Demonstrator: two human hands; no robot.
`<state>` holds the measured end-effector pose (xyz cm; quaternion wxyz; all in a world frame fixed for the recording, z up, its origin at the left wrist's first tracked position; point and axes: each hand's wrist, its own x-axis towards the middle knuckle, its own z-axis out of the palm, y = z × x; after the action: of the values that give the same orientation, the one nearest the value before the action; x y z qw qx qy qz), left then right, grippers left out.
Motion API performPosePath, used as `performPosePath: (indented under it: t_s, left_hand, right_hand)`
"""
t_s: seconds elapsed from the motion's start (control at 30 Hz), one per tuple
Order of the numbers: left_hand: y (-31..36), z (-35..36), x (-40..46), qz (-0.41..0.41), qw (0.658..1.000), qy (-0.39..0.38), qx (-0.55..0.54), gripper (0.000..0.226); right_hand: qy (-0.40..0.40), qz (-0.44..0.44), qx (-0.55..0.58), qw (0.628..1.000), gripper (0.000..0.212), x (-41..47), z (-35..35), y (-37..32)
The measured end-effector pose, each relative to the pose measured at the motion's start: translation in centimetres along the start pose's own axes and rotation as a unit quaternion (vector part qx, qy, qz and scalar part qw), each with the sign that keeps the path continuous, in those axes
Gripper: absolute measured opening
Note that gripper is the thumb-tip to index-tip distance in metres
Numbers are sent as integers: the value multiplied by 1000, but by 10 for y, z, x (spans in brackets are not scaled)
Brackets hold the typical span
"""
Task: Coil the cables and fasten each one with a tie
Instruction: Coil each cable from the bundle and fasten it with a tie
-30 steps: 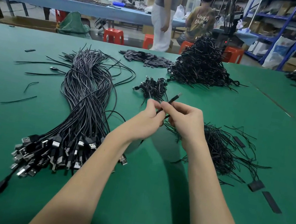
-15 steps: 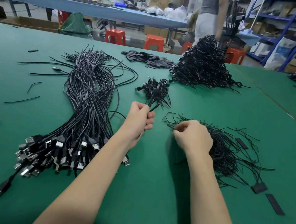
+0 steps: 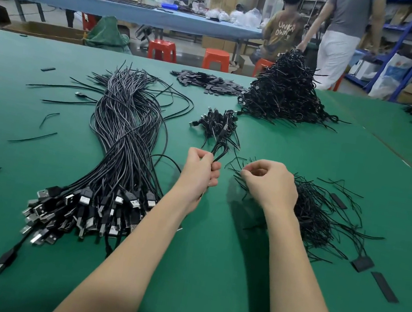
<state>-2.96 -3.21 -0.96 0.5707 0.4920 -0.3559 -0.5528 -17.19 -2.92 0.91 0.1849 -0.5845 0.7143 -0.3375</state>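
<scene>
The left hand point(image 3: 200, 174) is curled round a folded cable point(image 3: 218, 150), whose black loops stick up past the thumb and fingers, above the green table point(image 3: 207, 277). The right hand point(image 3: 271, 185) sits just beside it, over the near edge of a loose heap of thin black ties point(image 3: 322, 217); its thumb and forefinger are brought together at the tip as if pinching one tie, but the strand itself is too thin to make out, so I cannot tell whether it holds anything. To the left of both arms lies a long bundle point(image 3: 128, 127) of uncoiled cables, stretched away from the person, with their USB plugs point(image 3: 88, 207) bunched at the near end — a few plugs stray out toward the table edge. Just beyond the left hand sits a small cluster point(image 3: 216, 124) of coiled cables, and farther back on the right rises a tall pile point(image 3: 286, 93) of finished coils. Left of that pile is a flat scatter of black strips point(image 3: 208, 82). Stray tie pieces lie about the left side of the table — two more black strips point(image 3: 384, 286) rest near the right forearm. Red stools point(image 3: 162, 50) stand behind the table.
</scene>
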Motion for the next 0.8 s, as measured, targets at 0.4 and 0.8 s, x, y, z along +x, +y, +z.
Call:
performPosePath:
  t_s: [0.4,0.8]
  left_hand:
    - [3,-1,-3,22,999,-26,4,12]
    - [-1,-4,-1,80,989,-34,120,22]
  right_hand:
    - [-55,-191,211,957,18,-4,7,-16]
    - [-28,-178,114,977,18,-8,11,-24]
